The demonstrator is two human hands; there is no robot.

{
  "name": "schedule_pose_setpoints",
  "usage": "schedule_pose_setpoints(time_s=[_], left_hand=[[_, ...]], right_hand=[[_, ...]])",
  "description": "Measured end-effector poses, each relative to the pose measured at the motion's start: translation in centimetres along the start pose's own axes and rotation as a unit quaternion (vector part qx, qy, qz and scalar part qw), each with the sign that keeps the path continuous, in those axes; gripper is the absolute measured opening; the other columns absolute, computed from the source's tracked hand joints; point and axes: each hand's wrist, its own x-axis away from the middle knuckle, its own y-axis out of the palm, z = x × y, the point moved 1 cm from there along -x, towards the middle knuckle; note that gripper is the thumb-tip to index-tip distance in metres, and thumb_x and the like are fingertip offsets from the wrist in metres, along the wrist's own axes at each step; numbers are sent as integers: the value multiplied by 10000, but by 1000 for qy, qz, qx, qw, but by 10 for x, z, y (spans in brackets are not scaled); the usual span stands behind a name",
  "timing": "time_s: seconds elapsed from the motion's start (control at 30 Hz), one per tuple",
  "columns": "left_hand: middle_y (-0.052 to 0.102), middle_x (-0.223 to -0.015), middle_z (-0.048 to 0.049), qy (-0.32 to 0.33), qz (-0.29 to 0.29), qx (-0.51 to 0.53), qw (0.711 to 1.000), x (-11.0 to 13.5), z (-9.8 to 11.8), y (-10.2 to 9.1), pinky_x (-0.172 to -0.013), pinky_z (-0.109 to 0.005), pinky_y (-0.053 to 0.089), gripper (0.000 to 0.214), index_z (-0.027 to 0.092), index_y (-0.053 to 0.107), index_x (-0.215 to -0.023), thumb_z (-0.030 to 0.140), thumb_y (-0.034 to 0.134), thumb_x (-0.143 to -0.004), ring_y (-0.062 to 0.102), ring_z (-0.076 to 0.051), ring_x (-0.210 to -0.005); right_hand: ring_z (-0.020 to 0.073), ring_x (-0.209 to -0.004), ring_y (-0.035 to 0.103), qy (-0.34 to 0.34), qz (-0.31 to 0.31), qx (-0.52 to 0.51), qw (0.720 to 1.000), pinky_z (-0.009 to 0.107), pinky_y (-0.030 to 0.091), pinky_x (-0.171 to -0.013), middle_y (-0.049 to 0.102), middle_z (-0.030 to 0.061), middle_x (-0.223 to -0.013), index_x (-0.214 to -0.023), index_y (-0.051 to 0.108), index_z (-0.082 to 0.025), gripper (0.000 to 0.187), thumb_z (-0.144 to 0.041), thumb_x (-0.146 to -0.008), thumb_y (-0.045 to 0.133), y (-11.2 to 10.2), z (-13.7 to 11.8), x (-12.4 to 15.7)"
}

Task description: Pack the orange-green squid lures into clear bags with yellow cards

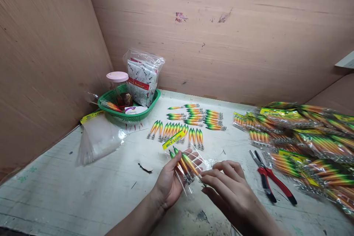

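Observation:
My left hand is closed around a clear plastic bag with a yellow printed header, thumb pressed over the front. Inside or over the bag lie a few green and orange fishing lures with hooks toward me. My right hand pinches the hook end of another fishing lure, which slants over the bag's right side. Whether that lure is inside the bag or on top, I cannot tell. Just beyond the hands, loose lures lie in a row, with more stacked in short columns behind them.
At the left stands a green basket holding a lidded jar and a bag of printed packets. Flat empty bags lie before it. Red-handled pliers rest at right, beside piled bagged lures. Wooden panels enclose the table.

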Motion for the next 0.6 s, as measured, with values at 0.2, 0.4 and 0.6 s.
schedule_pose_setpoints(time_s=[0.2, 0.4, 0.6], left_hand=[[672, -1068, -189, 6, 1, -2, 1000, 2, -2, 3, -908, -408, 486, 351, 33, 591, -1062, 319, 512, -877, 637, -291, -1003], [669, -1079, -175, 12, 18, -12, 1000, 1, -4, 1, -908, -404, 494, 321, 55, 619, -1015, 323, 558, -849, 634, -283, -1009], [622, -1183, -176, 18, 29, -17, 999, 1, -1, 0, -896, -396, 519, 332, 60, 597, -1089, 241, 611, -810, 621, -282, -1041]], right_hand=[[208, -897, 519, -2, 83, 78, 993, 396, 312, -843, 661, 78, -913, -1006, 637, -169, 249, -144, -924, 402, 16, -2, 9], [141, -689, 516, 22, 38, 25, 999, 337, 337, -729, 574, -5, -694, -844, 585, -201, 91, -120, -849, 545, 10, -2, -2], [178, -756, 555, 185, 40, -39, 981, 317, 450, -662, 579, 45, -789, -845, 567, -201, 80, -223, -880, 498, 17, 68, -5]])
